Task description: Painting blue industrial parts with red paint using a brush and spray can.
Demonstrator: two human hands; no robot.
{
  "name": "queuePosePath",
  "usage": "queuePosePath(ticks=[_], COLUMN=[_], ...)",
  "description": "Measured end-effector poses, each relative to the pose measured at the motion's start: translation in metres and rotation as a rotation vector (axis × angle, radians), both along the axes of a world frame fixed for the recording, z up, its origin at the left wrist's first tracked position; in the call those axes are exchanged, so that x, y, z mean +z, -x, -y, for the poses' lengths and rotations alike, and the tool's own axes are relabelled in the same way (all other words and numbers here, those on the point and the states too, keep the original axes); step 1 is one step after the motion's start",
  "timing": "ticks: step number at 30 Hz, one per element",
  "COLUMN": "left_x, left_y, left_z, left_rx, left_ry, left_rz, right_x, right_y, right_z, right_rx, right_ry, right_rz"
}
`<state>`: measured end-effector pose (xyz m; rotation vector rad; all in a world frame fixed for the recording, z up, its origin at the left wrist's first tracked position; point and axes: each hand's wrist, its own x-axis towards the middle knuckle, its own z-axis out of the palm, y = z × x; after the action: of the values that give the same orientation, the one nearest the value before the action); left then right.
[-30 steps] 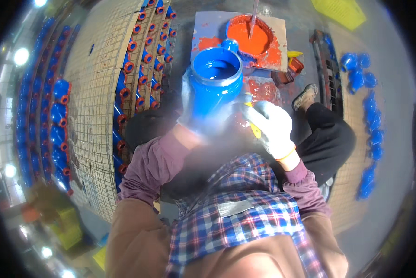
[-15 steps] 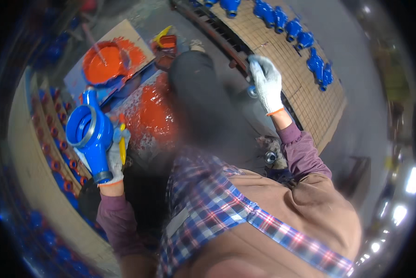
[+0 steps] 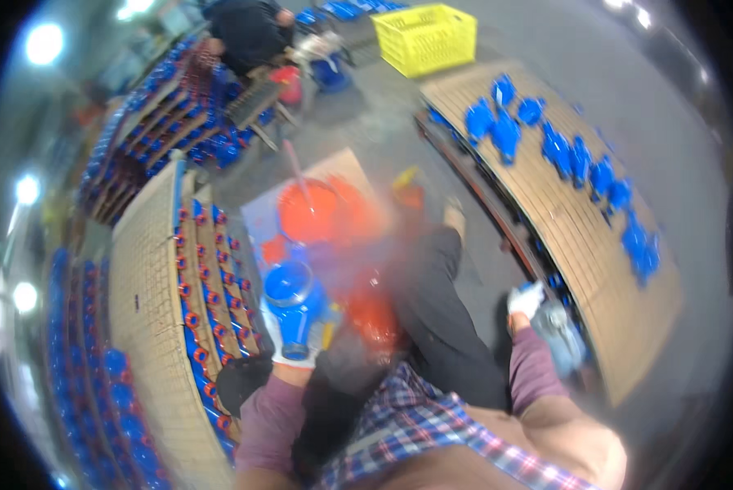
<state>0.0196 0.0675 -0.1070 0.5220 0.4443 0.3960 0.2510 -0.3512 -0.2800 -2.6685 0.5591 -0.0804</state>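
My left hand (image 3: 283,331), in a white glove, grips a blue water meter body (image 3: 294,306). Its round opening faces up and its narrow pipe end points toward my wrist. A yellow handle (image 3: 328,335) shows beside that hand, partly hidden. My gloved right hand (image 3: 526,300) is low on the right by the side of a pallet, next to a blurred grey-blue object (image 3: 560,331); motion blur hides what its fingers do. Beyond the meter body, a round basin of orange paint (image 3: 308,211) rests on a paint-smeared board (image 3: 260,204). A pink stick (image 3: 294,163) stands in the basin.
On the right, several blue meter bodies (image 3: 579,158) lie on a wooden pallet top (image 3: 538,196). At left, layered boards (image 3: 150,294) hold rows of blue bodies with red ends. A yellow crate (image 3: 425,41) stands far off, and another person (image 3: 248,37) sits at the back left.
The view has tilted up, showing more of the far room. My right hand has dropped from above the pallet edge to low beside it. The left still holds the meter body.
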Motion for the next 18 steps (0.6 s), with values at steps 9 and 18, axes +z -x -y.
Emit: queuePosePath(ticks=[9, 18], left_x=[0.038, 0.067], left_y=[-0.002, 0.0], left_z=[0.018, 0.034], left_rx=[-0.038, 0.048], left_ry=[0.043, -0.366], left_rz=[0.034, -0.071], right_x=[-0.038, 0.033], right_y=[0.011, 0.01], right_z=[0.008, -0.014], right_rx=[0.107, 0.449], right_ry=[-0.292, -0.361], right_rz=[0.263, 0.174])
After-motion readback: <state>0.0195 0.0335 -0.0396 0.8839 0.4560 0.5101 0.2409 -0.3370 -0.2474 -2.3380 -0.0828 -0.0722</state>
